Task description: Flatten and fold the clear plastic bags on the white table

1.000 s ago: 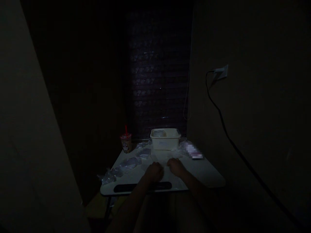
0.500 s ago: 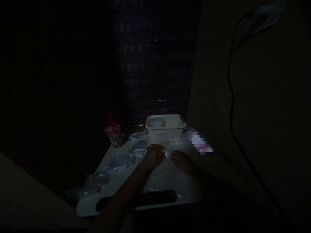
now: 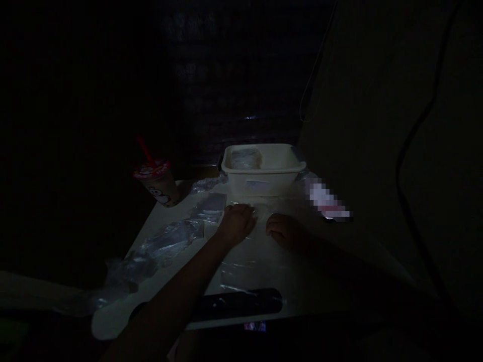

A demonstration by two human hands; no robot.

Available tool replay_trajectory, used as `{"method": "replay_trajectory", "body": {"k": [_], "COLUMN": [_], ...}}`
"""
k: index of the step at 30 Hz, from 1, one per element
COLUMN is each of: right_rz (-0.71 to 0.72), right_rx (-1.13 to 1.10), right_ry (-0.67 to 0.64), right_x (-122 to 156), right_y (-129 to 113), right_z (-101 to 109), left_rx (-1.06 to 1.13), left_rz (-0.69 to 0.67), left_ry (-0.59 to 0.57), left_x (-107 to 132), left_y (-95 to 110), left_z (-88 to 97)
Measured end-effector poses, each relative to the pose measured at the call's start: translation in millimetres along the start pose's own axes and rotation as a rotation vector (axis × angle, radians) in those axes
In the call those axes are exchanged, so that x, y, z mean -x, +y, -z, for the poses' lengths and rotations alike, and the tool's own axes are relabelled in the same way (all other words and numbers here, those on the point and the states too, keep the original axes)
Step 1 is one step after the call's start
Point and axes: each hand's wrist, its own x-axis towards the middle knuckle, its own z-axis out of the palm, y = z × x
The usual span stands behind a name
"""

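In dim light, a clear plastic bag point(image 3: 256, 251) lies on the small white table in front of me. My left hand point(image 3: 238, 222) is closed with curled fingers at the bag's far left part. To its right, my right hand point(image 3: 287, 231) is also closed, its fingers bent in on the plastic. A narrow gap separates the two hands. Just beyond them stands a white plastic basin point(image 3: 264, 183), with a clear wrapped bundle point(image 3: 245, 158) inside at the left. The fingertips are hard to make out in the dark.
Along the table's left side lie several crumpled clear plastic bags point(image 3: 173, 239). A lidded drink cup point(image 3: 160, 186) with a red straw stands at the far left. A blurred, pale object point(image 3: 326, 201) lies on the right. A black slot point(image 3: 234, 304) runs along the table's near edge.
My view has dropped closer, so the table things look larger and higher. The fingers of my right hand are more curled in. The bag lies more spread out beneath the hands.
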Motion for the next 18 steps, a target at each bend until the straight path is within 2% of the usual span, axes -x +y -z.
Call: {"method": "replay_trajectory", "body": {"k": [8,13,16,18], "right_rz": [0.159,0.205,0.191,0.09], "right_rx": [-0.068,-0.129,-0.092,0.003], "right_ry": [0.164,0.155,0.226,0.292], "right_x": [-1.8,0.7,5.0,9.0], "right_y": [6.4,2.4,5.4,12.6], "right_z": [-11.8,-13.7,-8.0,-0.2], "left_rx": [0.274,0.406,0.457,0.488], "left_rz": [-0.049,-0.039,-0.004,0.02], "left_ry": [0.042,0.098,0.164,0.206], "left_x": [-6.1,-3.4,-2.3,-2.5], "left_y": [-7.7,-0.4,-0.5,-2.9], "left_z": [-2.8,-0.3,0.3,0.4]}}
